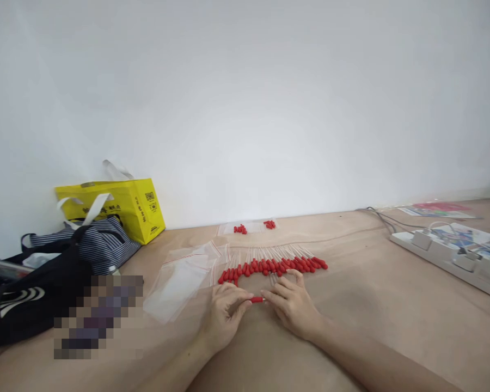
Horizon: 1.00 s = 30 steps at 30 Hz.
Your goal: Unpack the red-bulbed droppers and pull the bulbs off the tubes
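My left hand [227, 307] pinches the left end of a short red piece [256, 300] between thumb and fingers. Close beside it, my right hand [292, 305] is closed around something pale and thin that meets the red piece; most of it is hidden by the fingers. Just beyond both hands lies a fanned row of thin pale sticks with red, rounded ends [265, 265]. Their red ends point towards me, and their thin ends point to the wall.
Clear zip bags [179, 283] lie to the left of the row. Small red pieces [240, 230] rest on a bag near the wall. A yellow bag [149, 212] and a black bag [28, 294] stand left. On the right is a white power strip [428, 247] with cables.
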Tool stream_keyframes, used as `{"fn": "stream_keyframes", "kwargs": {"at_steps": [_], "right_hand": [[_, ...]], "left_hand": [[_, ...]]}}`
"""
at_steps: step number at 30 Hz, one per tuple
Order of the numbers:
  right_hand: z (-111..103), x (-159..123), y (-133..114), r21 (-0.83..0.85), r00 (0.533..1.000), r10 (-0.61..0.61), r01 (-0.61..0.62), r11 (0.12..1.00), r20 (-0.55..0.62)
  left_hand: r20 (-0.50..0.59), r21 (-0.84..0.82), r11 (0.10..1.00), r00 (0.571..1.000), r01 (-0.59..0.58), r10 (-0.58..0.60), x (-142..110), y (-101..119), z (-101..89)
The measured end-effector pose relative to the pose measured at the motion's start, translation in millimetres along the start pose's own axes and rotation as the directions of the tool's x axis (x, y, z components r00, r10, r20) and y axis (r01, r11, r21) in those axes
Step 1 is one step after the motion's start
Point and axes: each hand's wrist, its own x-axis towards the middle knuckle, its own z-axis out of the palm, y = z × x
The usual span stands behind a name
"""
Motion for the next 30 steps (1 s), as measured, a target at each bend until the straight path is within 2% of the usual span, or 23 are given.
{"fn": "stream_keyframes", "kwargs": {"at_steps": [3, 5, 12, 19, 21, 23, 26, 30], "right_hand": [[-2, 1, -2, -0.011, 1.000, -0.011, 0.012, 1.000, 0.024], [-3, 0, -4, -0.015, 0.999, -0.019, 0.019, 1.000, 0.029], [-4, -2, -3, 0.019, 0.994, -0.083, 0.082, 0.996, 0.069], [-5, -2, -3, 0.050, 0.995, -0.090, 0.089, 0.995, 0.036], [-9, -7, 3, 0.051, 0.999, -0.041, 0.039, 0.998, 0.035], [-16, -13, 14, 0.036, 0.997, 0.065, -0.066, 0.997, 0.043], [-25, -21, 30, 0.024, 0.972, 0.218, -0.221, 0.975, 0.087], [-21, -24, 35, 0.096, 0.922, 0.360, -0.375, 0.922, 0.143]], "left_hand": [[0.079, 0.099, 0.994, 0.996, -0.050, 0.042, 0, 7, -0.9], [0.093, 0.149, 0.983, 0.991, -0.109, 0.095, 0, 9, 0.4], [-0.023, 0.229, 0.961, 0.986, -0.153, 0.162, -5, 14, 5.5], [-0.007, 0.236, 0.957, 0.985, -0.168, 0.175, -5, 18, 1.9], [-0.019, 0.239, 0.958, 0.986, -0.158, 0.167, -7, 11, -2.6], [-0.055, 0.259, 0.957, 0.988, -0.127, 0.146, -10, 1, -9.5], [-0.119, 0.249, 0.967, 0.988, -0.063, 0.095, -14, -15, -19.8], [-0.240, 0.173, 0.977, 0.968, 0.122, -0.078, -14, -28, -26.2]]}}
